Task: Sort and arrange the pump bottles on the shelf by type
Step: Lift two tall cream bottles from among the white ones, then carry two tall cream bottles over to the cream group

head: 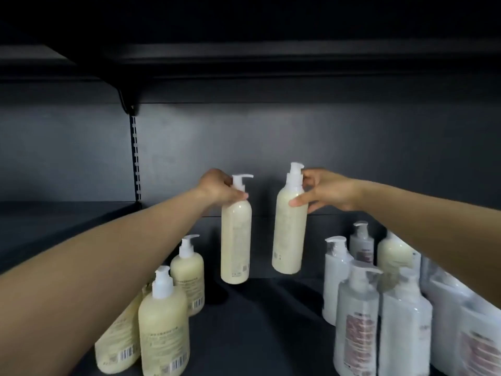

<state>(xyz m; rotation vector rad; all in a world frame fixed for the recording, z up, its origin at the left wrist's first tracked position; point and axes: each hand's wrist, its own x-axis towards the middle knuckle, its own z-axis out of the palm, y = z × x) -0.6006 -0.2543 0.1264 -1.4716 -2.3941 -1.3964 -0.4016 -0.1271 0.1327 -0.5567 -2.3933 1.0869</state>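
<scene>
2 tall cream pump bottles [235,240] [289,229] aloft, upright, above dark shelf [257,321], between squat cream [163,329] and white [357,327] groups.

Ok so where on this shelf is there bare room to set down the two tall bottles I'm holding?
Bare shelf floor runs down the middle, between the cream bottles on the left and the white bottles on the right, back to the rear panel. The far-left shelf also looks bare. The right side is crowded.
</scene>
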